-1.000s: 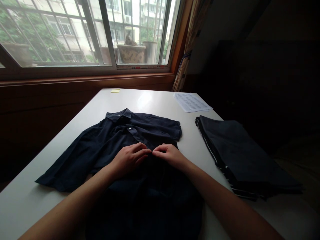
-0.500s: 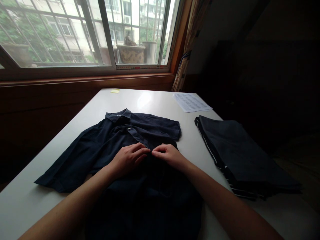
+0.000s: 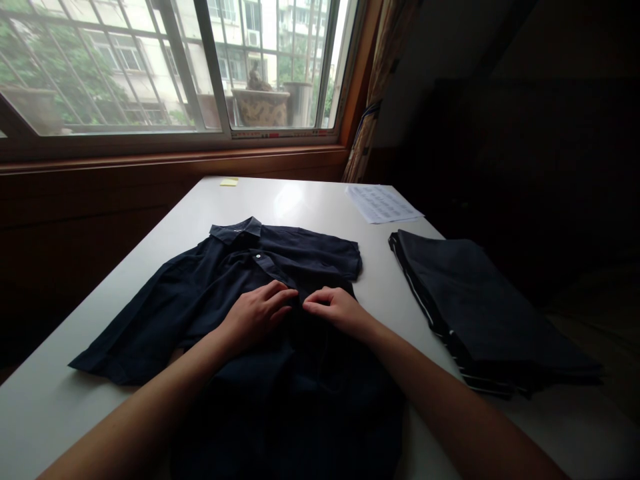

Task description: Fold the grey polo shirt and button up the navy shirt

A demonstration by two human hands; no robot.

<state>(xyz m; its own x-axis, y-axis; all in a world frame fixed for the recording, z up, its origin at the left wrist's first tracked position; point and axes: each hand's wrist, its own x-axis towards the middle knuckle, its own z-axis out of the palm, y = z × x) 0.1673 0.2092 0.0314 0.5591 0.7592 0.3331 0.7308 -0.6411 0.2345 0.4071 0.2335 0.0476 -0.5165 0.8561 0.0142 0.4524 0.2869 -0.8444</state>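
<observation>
A dark navy short-sleeved shirt (image 3: 200, 293) lies spread face up, its collar (image 3: 237, 231) toward the window and its lower part toward me. One small white button (image 3: 259, 256) shows on the front below the collar. My left hand (image 3: 263, 307) rests on the middle of the front, fingers curled onto the cloth near the button edge. Just to its right, my right hand (image 3: 335, 308) pinches the front edge of the shirt between thumb and forefinger. The fingertips of the two hands are close but apart. Whatever lies under them is dark and hard to make out.
The shirt is on a white table (image 3: 170, 230). Folded dark cloth with white-striped edges (image 3: 480, 307) is stacked to the right. Printed sheets (image 3: 383, 203) and a yellow sticky note (image 3: 229, 182) lie at the far edge. Beyond stands a barred window (image 3: 150, 67).
My left fingertips have shifted slightly left and up, widening the gap to my right hand a little. My right hand and the shirt look nearly the same.
</observation>
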